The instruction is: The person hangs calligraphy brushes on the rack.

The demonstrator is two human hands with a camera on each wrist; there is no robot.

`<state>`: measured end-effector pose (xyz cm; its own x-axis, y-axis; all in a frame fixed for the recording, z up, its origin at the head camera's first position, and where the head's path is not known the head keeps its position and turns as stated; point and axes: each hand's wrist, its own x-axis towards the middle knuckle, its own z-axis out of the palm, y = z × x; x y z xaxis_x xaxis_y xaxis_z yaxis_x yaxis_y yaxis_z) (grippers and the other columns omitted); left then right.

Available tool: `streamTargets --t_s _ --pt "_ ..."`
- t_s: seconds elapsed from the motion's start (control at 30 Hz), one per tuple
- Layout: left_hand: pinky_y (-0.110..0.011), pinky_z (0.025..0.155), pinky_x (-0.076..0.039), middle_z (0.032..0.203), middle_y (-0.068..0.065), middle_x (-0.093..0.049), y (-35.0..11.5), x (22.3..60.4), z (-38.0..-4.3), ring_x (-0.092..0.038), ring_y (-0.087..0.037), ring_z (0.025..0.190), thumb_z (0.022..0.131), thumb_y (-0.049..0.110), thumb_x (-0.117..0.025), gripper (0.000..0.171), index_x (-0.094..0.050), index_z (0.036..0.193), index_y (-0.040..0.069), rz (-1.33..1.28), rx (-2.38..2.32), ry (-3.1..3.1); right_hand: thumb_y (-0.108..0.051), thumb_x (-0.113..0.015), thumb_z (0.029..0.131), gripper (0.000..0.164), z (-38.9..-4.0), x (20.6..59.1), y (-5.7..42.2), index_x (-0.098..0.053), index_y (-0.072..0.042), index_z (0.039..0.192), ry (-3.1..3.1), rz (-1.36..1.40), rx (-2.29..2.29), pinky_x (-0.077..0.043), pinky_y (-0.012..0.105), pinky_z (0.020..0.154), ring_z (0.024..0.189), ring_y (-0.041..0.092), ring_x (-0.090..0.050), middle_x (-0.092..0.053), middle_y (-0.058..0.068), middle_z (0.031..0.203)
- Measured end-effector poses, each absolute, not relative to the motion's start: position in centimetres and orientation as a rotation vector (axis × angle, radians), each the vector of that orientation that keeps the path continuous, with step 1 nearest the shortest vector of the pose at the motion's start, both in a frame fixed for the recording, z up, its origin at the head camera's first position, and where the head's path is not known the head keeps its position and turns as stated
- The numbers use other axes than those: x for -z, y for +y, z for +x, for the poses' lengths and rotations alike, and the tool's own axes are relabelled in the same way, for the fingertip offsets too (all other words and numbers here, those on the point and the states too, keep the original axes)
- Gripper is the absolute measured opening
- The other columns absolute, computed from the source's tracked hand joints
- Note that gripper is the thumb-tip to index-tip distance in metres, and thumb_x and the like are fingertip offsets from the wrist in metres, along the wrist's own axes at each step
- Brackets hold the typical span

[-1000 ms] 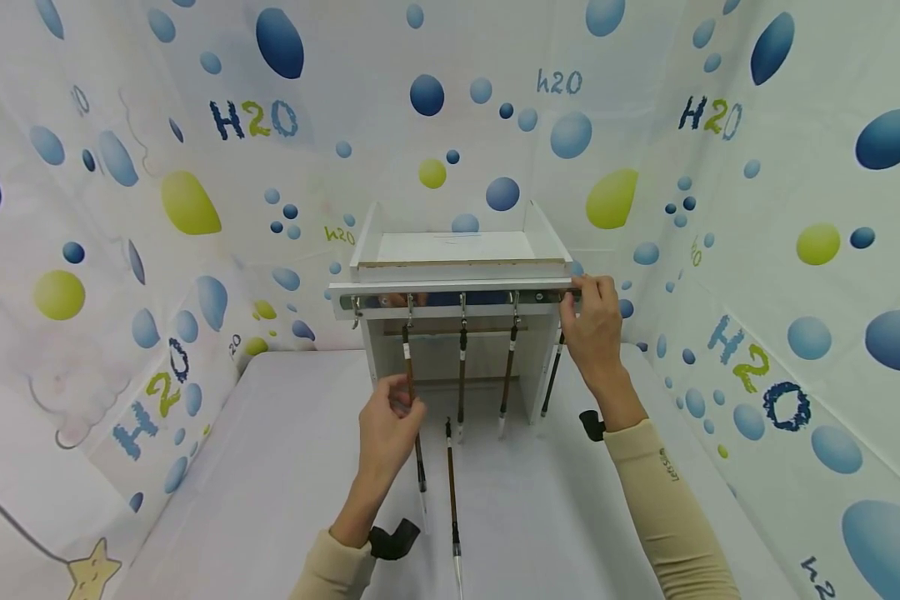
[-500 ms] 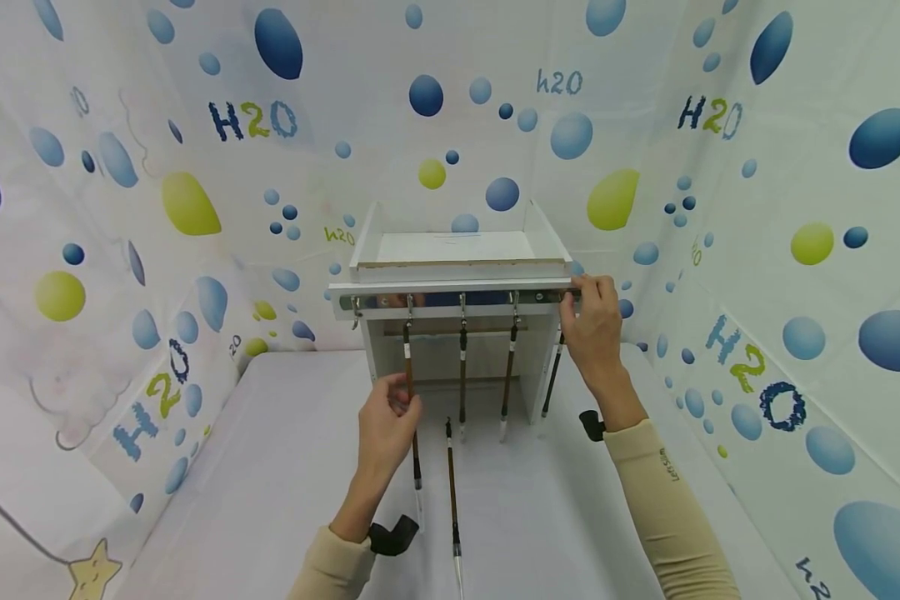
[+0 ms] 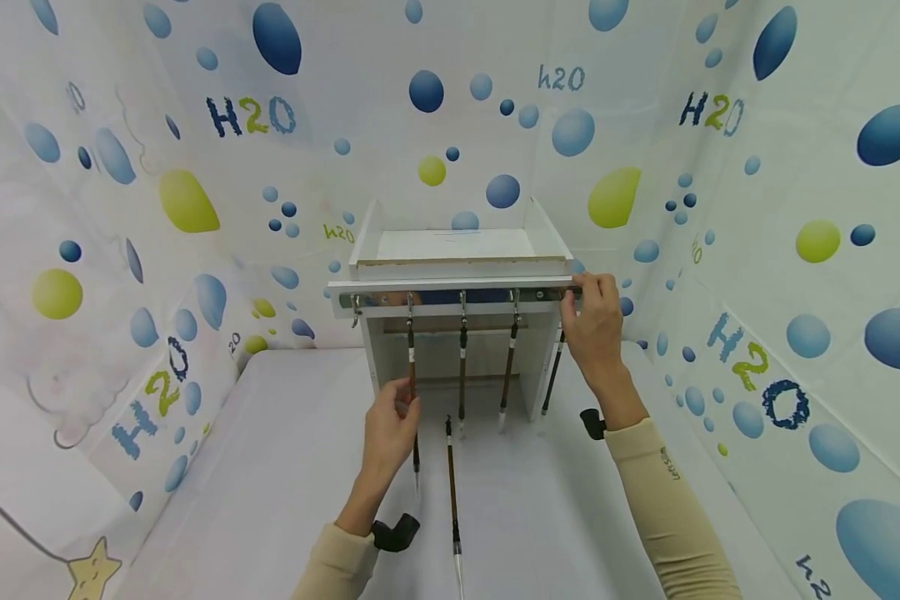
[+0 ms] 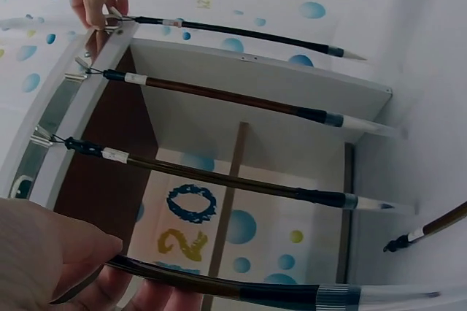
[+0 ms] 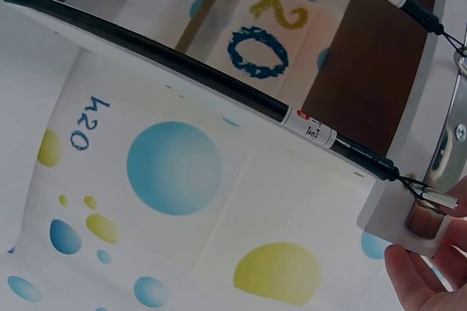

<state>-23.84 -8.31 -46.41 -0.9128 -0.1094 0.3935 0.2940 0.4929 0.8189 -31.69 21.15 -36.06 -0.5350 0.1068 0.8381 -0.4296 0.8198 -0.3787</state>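
Left grip [image 3: 392,425] pinches calligraphy brush [image 3: 412,365] below frame centre; right grip [image 3: 594,323] pinches end of hook rail [image 3: 487,297], right of centre.

Before you, a flat white table [image 3: 285,475] bears a white, open-fronted, box-shaped rack [image 3: 435,272] towards its far edge; nearer you than the rack, a slim brown-and-black brush [image 3: 453,496] lies lengthwise, tip towards you.
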Motion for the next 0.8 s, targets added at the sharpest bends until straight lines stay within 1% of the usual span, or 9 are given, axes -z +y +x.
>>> streamTargets --t_s 0.17,0.33,0.47,0.6,0.8 --pt "-0.027 0.065 -0.053 0.103 -0.016 -0.068 -8.3 47.0 -24.6 -0.066 -0.025 0.084 0.095 0.006 -0.064 0.031 -0.06 0.124 -0.003 -0.16 1.376 -2.35 -0.001 -0.062 0.095 0.025 -31.7 36.0 21.3 -0.063 0.01 0.117 -2.027 0.238 -0.695 -0.055 0.046 0.095 0.109 0.039 -0.06 -0.056 0.028 0.113" --pt "-0.036 0.071 -0.056 0.104 -0.019 -0.068 -8.2 47.7 -25.5 -0.068 -0.03 0.088 0.095 0.006 -0.065 0.027 -0.062 0.12 -0.006 -0.174 1.335 -2.353 -0.001 -0.062 0.095 0.026 -31.7 36.0 21.3 -0.063 0.01 0.118 -2.033 0.234 -0.689 -0.054 0.046 0.095 0.109 0.039 -0.06 -0.056 0.027 0.113" --pt "-0.041 0.073 -0.057 0.105 -0.021 -0.068 -8.4 48.1 -26.3 -0.068 -0.033 0.089 0.095 0.005 -0.065 0.026 -0.062 0.118 -0.008 -0.195 1.309 -2.343 -0.002 -0.061 0.095 0.026 -31.6 36.0 21.3 -0.063 0.01 0.118 -2.043 0.232 -0.69 -0.054 0.045 0.096 0.11 0.039 -0.06 -0.056 0.027 0.113" --pt "-0.043 0.074 -0.058 0.105 -0.022 -0.068 -8.7 48.2 -27.2 -0.068 -0.033 0.09 0.094 0.005 -0.065 0.024 -0.064 0.115 -0.008 -0.199 1.296 -2.35 -0.002 -0.061 0.095 0.026 -31.6 36.1 21.3 -0.063 0.01 0.118 -2.049 0.227 -0.686 -0.054 0.045 0.096 0.109 0.038 -0.06 -0.056 0.027 0.113" --pt "-0.043 0.078 -0.058 0.107 -0.022 -0.069 -8.9 48.3 -28.3 -0.068 -0.033 0.093 0.095 0.008 -0.065 0.024 -0.065 0.114 -0.006 -0.167 1.306 -2.406 0.0 -0.062 0.094 0.026 -31.6 36.1 21.2 -0.063 0.01 0.118 -2.042 0.229 -0.684 -0.055 0.046 0.095 0.109 0.039 -0.06 -0.056 0.027 0.112"
